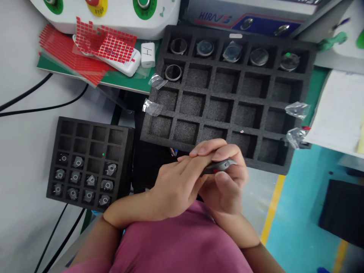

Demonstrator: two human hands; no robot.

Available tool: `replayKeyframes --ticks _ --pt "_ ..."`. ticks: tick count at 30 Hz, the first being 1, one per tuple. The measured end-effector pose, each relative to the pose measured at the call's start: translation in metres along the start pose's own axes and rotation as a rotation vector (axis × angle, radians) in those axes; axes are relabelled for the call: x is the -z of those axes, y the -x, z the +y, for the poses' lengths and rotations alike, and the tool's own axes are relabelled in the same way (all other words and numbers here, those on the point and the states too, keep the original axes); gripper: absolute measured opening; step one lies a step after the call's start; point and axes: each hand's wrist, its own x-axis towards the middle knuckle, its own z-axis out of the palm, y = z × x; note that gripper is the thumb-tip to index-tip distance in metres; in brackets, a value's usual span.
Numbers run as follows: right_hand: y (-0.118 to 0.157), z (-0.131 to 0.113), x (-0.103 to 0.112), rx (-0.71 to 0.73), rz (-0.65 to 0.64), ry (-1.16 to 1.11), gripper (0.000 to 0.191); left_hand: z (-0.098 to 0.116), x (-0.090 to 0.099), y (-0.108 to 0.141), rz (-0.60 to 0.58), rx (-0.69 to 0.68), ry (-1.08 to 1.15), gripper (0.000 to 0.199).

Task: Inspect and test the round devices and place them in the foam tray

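My left hand and my right hand are together in front of my chest, closed around a dark grey watch case. A bit of red shows on the case's lower side. My right fingers and thumb grip its right end, while my left fingers lie over its top and left part, hiding much of it. Just beyond my fingertips is a black foam tray with square pockets. Round glass-faced watch parts sit along its back row, and one round watch part lies in the second row.
On the left, a smaller foam tray holds several film-wrapped watch parts. Red adhesive sheets and a white block marked H lie at the back left. Machines stand behind; papers lie right. Clear tape pieces cling to the large tray.
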Motion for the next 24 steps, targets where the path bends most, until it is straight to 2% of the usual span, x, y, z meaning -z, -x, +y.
replayKeyframes --ticks 9,11,15,18,22,24 --pt "0.001 0.009 -0.009 0.190 0.112 0.075 0.008 -0.005 -0.006 0.000 0.055 -0.143 -0.039 0.029" --pt "0.001 0.007 -0.007 0.207 0.079 0.105 0.008 -0.006 -0.007 0.001 0.068 -0.132 -0.006 0.028" --pt "0.000 -0.003 -0.003 0.143 -0.035 0.172 0.015 -0.010 -0.006 0.003 0.047 -0.061 0.148 0.026" --pt "-0.001 -0.013 0.000 0.191 -0.081 0.337 0.019 -0.014 -0.005 0.004 0.032 -0.038 0.314 0.022" --pt "-0.003 -0.025 0.001 0.249 -0.192 0.573 0.021 -0.018 -0.008 0.003 0.095 -0.027 0.504 0.020" --pt "-0.004 -0.028 0.001 0.282 -0.197 0.634 0.022 -0.019 -0.010 0.003 0.115 -0.030 0.552 0.018"
